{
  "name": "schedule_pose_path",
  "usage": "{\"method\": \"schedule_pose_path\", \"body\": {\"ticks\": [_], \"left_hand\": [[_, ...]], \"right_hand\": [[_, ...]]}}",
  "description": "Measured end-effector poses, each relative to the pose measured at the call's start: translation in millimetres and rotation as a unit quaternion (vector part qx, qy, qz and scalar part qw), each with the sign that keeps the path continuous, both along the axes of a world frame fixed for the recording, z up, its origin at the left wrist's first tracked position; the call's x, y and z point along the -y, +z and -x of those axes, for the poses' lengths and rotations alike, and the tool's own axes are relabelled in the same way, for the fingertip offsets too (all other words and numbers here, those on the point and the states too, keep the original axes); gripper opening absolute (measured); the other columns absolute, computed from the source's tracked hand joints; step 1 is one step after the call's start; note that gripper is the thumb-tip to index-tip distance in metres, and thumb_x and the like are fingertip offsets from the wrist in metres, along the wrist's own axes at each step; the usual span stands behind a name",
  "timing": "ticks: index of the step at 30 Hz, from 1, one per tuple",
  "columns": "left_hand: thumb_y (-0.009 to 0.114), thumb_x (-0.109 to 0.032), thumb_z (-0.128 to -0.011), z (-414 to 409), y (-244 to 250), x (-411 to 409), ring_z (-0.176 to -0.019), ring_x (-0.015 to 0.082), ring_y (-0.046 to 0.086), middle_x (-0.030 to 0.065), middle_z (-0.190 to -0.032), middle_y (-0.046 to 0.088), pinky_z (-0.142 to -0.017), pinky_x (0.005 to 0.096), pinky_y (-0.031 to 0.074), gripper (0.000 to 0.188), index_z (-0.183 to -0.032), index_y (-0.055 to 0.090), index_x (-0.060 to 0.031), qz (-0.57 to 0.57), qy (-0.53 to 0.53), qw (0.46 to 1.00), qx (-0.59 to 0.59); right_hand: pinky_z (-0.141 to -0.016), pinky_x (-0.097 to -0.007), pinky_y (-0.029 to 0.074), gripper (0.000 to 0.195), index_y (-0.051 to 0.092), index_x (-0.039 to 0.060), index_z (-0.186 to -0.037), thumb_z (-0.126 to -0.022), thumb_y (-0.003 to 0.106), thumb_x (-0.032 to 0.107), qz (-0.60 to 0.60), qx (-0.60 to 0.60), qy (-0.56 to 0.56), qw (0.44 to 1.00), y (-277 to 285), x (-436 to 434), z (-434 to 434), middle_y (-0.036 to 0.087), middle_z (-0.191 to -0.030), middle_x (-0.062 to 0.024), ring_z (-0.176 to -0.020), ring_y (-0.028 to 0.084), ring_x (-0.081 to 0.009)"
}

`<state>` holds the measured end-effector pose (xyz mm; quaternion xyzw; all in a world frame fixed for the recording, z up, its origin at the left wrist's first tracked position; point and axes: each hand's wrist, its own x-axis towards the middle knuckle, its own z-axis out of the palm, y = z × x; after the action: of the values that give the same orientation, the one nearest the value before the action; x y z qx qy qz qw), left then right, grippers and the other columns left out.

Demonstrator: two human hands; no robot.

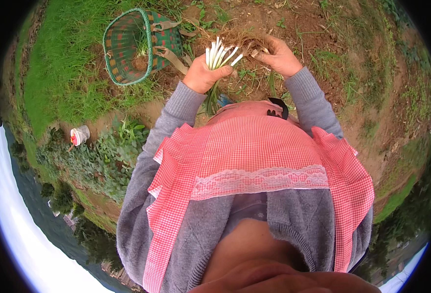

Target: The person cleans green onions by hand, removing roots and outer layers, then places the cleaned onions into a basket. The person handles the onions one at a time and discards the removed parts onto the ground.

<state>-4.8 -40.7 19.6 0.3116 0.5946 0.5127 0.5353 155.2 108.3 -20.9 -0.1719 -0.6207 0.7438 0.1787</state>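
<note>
My left hand (200, 74) is wrapped around a bunch of scallions (219, 55). Their white ends point away from me, and the green leaves hang down below the fist. To the right, my right hand (281, 58) pinches a tangle of brown, stringy roots (251, 41) between thumb and fingers. The roots spread across towards the white ends; whether they are still joined to any stalk, I cannot tell. Beyond my left hand lies a green woven basket (167, 40) on its side, its mouth facing left. Inside it is a small bundle of green leaves with brown roots (140, 60).
Fabric straps (173, 58) hang from the basket towards my left hand. Grass (61, 73) grows at the left, with bare soil (292, 18) ahead. A white bucket (83, 134) holding something red stands by low leafy plants (105, 161). My checked apron (259, 143) spreads below my hands.
</note>
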Motion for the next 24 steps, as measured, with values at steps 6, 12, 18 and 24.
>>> {"method": "schedule_pose_path", "body": {"ticks": [6, 12, 18, 24], "left_hand": [[0.062, -0.015, -0.077, -3.4, -7.3, 1.2, -0.064, 0.0087, 0.052, 0.0044, -0.082, 0.06, -0.056, 0.0222, 0.043, 0.025, -0.096, 0.054, 0.0004, 0.051, -0.069, 0.996, -0.028], [0.058, -0.024, -0.081, -8.9, -14.1, 2.5, -0.05, 0.0072, 0.047, 0.0022, -0.065, 0.058, -0.042, 0.0203, 0.037, 0.023, -0.087, 0.056, -0.002, 0.027, -0.048, 0.998, 0.028], [0.056, -0.024, -0.082, 0.2, -24.9, 6.0, -0.055, 0.0084, 0.049, 0.001, -0.068, 0.055, -0.048, 0.0213, 0.039, 0.022, -0.088, 0.055, -0.0023, 0.033, 0.001, 0.999, 0.004], [0.053, -0.019, -0.083, 14.4, -43.4, 1.8, -0.055, 0.0148, 0.052, 0.0061, -0.07, 0.056, -0.053, 0.0273, 0.047, 0.017, -0.085, 0.051, -0.0019, -0.046, 0.125, 0.991, -0.01]], "right_hand": [[-0.085, -0.026, 0.04, 0.047, 0.042, -0.0015, -0.118, -0.075, 0.06, 0.007, -0.15, 0.019, 0.0, 0.989, 20.9, -1.2, 4.4, 0.052, -0.109, -0.0075, -0.096, 0.05, -0.0139], [-0.083, -0.0254, 0.04, 0.049, 0.043, -0.0018, -0.117, -0.071, 0.06, 0.007, -0.222, 0.063, -0.004, 0.973, 34.8, 3.7, 6.4, 0.053, -0.106, -0.009, -0.095, 0.05, -0.0153], [-0.069, -0.027, 0.046, 0.037, 0.048, -0.0021, -0.106, -0.075, 0.061, 0.014, -0.091, 0.049, -0.159, 0.982, 13.2, -19.1, 2.7, 0.057, -0.097, -0.0097, -0.083, 0.056, -0.0157], [-0.062, -0.029, 0.046, 0.023, 0.041, 0.0033, -0.106, -0.088, 0.044, 0.018, 0.343, -0.043, -0.142, 0.927, -3.4, -44.3, -13.4, 0.053, -0.098, -0.0112, -0.085, 0.055, -0.021]]}}
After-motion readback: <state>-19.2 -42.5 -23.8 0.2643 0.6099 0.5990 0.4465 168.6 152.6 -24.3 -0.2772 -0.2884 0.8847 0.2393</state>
